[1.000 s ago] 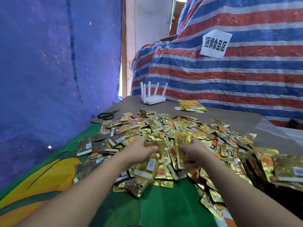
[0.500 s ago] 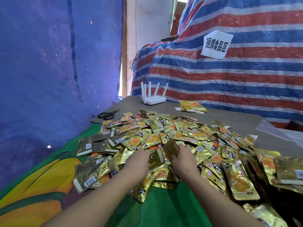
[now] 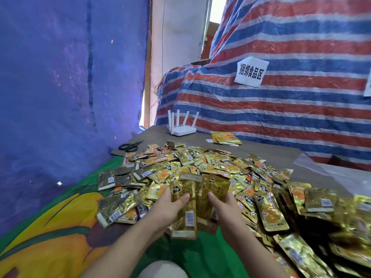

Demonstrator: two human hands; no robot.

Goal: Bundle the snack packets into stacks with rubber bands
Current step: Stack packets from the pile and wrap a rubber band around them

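Snack packets [image 3: 220, 169] lie in a large loose heap across the table [image 3: 281, 155] and the green printed cloth [image 3: 200, 255]. A small handful of packets [image 3: 192, 199] is raised upright above the near edge of the heap. The left hand [image 3: 168, 209] grips the handful from the left, thumb curled over the front packet. The right hand [image 3: 224, 205] grips it from the right, fingers wrapped behind.

Progress: judged early. One stack is being gathered and squared; no band is on it. One flat group of packets [image 3: 225, 138] lies apart near the router [image 3: 183, 129]; whether it is banded cannot be determined. Nearly all of the heap remains.

Not discernible: no rubber bands are visible. The fingertips behind the handful are hidden, and the packet count is unclear. The heap is cut off at the right edge. Scissors [image 3: 130, 146] lie at the far left.
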